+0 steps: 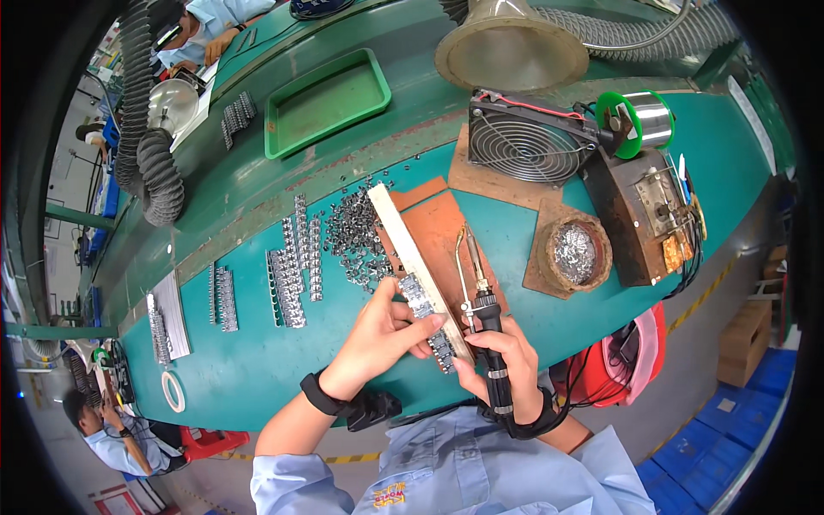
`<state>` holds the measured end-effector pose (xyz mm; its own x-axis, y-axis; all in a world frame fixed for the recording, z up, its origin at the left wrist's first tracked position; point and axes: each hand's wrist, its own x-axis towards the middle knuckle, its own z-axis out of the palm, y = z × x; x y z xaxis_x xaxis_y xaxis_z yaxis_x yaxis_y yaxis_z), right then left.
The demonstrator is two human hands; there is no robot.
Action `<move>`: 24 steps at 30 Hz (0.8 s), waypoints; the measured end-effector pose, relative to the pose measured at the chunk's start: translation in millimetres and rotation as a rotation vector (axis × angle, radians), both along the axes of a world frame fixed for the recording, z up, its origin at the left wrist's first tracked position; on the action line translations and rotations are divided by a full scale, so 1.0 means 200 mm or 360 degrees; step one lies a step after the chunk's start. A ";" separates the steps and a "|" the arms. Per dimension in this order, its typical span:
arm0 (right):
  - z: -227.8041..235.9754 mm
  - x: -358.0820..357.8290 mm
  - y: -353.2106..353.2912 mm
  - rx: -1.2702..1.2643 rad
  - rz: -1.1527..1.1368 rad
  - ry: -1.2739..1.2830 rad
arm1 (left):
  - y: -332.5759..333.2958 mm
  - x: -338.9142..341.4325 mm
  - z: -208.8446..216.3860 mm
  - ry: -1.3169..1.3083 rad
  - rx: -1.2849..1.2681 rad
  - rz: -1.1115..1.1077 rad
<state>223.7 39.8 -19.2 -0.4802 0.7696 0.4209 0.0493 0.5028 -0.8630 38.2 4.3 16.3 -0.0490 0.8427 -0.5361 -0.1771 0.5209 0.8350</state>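
My left hand [382, 335] presses a strip of small metal parts [416, 296] against a pale wooden bar [399, 232], its thumb lying across the strip. The bar slants over an orange-brown board [442, 227] on the green bench. In my right hand [511, 356] is a black soldering iron [489, 322], with a thin bent metal tube fixed alongside its tip, which points away from me. The right thumb also touches the near end of the bar and strip. Beyond the left hand lies a pile of loose small metal pieces [352, 232].
Finished-looking rows of metal parts [287, 275] lie left of the pile. A tape roll [172, 391] sits near the front edge. At right are a round pot [577, 253], a fan [528, 146], a solder spool [648, 123] and a metal box [635, 215]. A green tray [378, 107] stands behind.
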 end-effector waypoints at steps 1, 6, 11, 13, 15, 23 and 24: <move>0.01 0.00 0.00 0.0018 -0.0009 0.0010 | 0.00 0.00 0.00 0.0011 -0.0010 -0.0011; 0.00 0.00 0.01 0.0047 -0.0045 0.0028 | 0.05 -0.02 0.00 0.0006 0.0003 -0.0009; -0.01 0.01 0.00 0.0066 -0.0047 0.0062 | 0.10 -0.10 0.03 -0.0039 -0.0230 -0.0078; 0.00 0.01 0.01 0.0079 -0.0037 0.0075 | 0.11 -0.11 0.01 0.0087 -0.0118 -0.0129; 0.00 0.01 0.01 0.0082 -0.0032 0.0081 | 0.11 -0.11 0.01 0.0084 -0.0136 -0.0150; -0.01 0.02 0.01 0.0094 -0.0049 0.0106 | 0.15 -0.15 0.03 0.0072 -0.0292 -0.0177; -0.01 0.01 0.01 0.0094 -0.0047 0.0104 | 0.15 -0.16 0.04 0.0044 -0.0283 -0.0170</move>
<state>226.6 41.0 -21.3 -0.4277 0.7560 0.4956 0.0093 0.5519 -0.8338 6.9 33.7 23.5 0.0189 0.7360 -0.6767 -0.0911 0.6753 0.7319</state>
